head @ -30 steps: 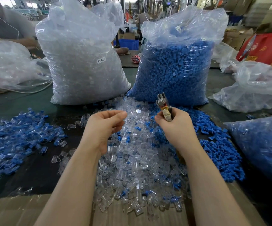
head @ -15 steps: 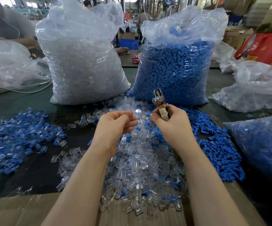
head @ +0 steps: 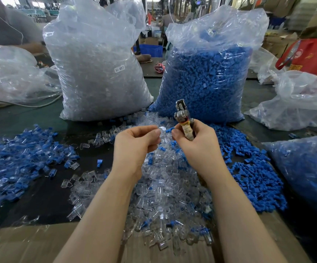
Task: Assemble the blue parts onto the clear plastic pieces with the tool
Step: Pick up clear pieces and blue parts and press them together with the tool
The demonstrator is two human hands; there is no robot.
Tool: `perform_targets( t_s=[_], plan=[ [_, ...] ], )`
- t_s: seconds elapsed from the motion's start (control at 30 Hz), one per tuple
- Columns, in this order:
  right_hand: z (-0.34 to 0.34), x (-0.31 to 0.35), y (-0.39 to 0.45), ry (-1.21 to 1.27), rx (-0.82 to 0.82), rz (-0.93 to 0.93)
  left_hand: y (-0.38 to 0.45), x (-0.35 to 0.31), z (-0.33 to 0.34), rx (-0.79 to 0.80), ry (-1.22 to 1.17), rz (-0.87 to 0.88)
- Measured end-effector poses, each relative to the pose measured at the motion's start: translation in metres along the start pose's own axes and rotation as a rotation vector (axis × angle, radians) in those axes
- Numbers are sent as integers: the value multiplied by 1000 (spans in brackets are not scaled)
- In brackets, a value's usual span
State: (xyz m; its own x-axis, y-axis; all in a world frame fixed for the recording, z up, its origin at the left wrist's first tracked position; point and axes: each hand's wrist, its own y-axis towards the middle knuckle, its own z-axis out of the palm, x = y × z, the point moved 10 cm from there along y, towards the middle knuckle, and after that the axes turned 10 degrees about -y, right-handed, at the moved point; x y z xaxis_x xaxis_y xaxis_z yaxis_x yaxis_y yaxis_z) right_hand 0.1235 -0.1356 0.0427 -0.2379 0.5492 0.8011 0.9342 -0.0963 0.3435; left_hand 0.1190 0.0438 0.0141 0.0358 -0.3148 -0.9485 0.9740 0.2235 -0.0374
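Above the heap of clear plastic pieces (head: 161, 188), in the head view, both hands were held close together at the middle of the table (head: 17, 114). The left hand (head: 135, 147) was curled, and a clear piece (head: 162, 129) was pinched at its fingertips. The right hand (head: 195, 147) was wrapped round the taped handle of the tool (head: 183, 118), whose metal head was pointed upward; a blue part (head: 170, 129) appeared to be pinched by its thumb and forefinger, just beside the clear piece, though whether the two touched could not be told. Loose blue parts (head: 252, 177) were spread to the right of the heap, and what looked like finished pieces (head: 21, 154) were piled to the left. Behind, a bag of clear pieces (head: 98, 73) and a bag of blue parts (head: 207, 80) were stood upright.

The step in hand was judged to be the mating of one blue part to one clear piece. For the next move, the blue part would need to be lined up with the opening, then seated with the tool's head.
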Motion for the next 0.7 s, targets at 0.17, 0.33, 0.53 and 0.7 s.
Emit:
perform_targets(
  t_s=[0.17,0.33,0.53,0.7],
  plan=[
    [-1,4,-2,-23,-34,-18,-6,6,12,53,-91,-66],
    [-6,6,-2,-47,-80,-13,-7,4,17,79,-90,-46],
    [-6,8,-3,-53,-80,-9,-10,-5,20,68,-51,25],
    [-2,10,-2,-37,-27,-19,-11,-13,18,52,41,118]
  ],
)
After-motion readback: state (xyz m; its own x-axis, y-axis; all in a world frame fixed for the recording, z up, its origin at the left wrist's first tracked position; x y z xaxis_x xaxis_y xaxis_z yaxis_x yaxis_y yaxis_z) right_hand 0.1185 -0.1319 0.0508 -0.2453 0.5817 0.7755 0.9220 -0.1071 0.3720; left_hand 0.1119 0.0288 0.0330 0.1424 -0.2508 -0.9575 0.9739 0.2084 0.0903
